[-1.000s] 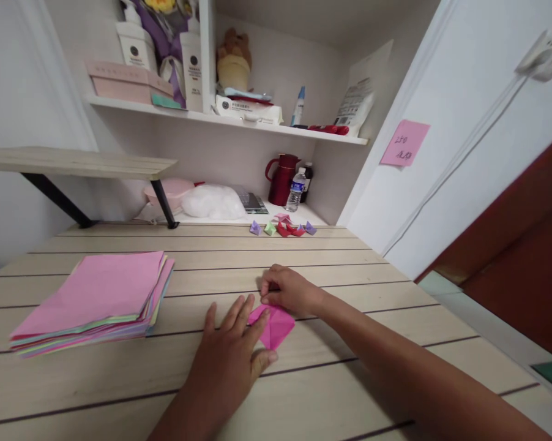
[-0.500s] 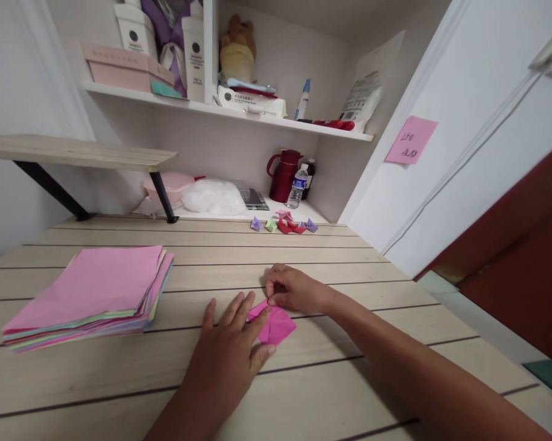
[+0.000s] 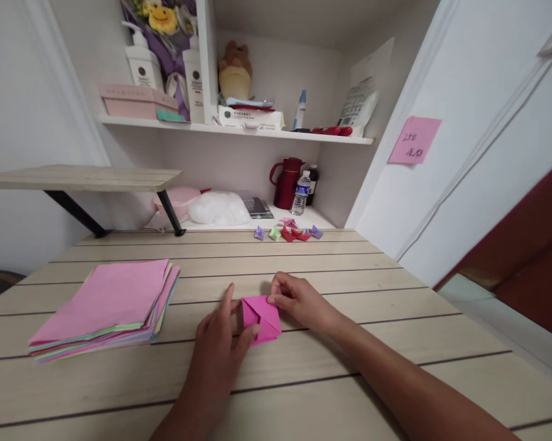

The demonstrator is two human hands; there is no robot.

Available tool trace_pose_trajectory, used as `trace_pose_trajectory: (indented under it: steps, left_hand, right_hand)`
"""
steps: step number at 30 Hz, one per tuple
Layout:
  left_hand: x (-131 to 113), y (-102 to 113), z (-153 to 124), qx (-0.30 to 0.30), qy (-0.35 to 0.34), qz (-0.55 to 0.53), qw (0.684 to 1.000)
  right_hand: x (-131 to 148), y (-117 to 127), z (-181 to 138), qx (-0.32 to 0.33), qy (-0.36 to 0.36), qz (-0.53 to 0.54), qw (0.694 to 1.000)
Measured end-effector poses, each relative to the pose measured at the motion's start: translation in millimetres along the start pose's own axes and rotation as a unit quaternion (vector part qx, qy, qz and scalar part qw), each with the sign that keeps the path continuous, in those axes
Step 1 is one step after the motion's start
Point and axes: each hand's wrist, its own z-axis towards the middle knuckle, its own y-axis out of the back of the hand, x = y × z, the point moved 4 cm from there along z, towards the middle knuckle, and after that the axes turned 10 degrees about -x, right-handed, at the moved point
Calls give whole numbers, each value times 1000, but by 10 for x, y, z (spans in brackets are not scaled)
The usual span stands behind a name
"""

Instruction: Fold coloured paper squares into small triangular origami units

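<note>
A folded magenta paper lies on the wooden table in front of me, with creases across its top. My left hand grips its left side, thumb on the lower edge and fingers raised behind it. My right hand pinches the paper's upper right corner with fingers closed. To the left sits a stack of coloured paper sheets, pink on top. Several small folded paper pieces lie in a row at the table's far edge.
A wooden shelf on black brackets juts over the table's far left. Behind are a red jug, a water bottle and a white bag. An upper shelf holds bottles and boxes. A white wall with a pink note stands right.
My left hand went from lying flat on the paper to gripping its left side, lifting that edge. The right hand shifted slightly along the top edge. The camera view moved a little.
</note>
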Motion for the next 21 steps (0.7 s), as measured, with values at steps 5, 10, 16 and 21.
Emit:
trace_pose_trajectory:
  steps: [5, 10, 16, 21]
  left_hand:
    - [-52, 2, 11, -4, 104, -164, 981]
    - [-217, -84, 22, -40, 175, -375, 909]
    - [-187, -125, 67, -64, 187, -402, 894]
    - [-106, -77, 105, -46, 189, -334, 922]
  right_hand:
    - [69, -31, -28, -79, -2, 34, 996]
    - [111, -58, -31, -135, -17, 129, 982]
    - [151, -168, -42, -125, -85, 280, 948]
    - [178, -237, -88, -108, -113, 304, 940]
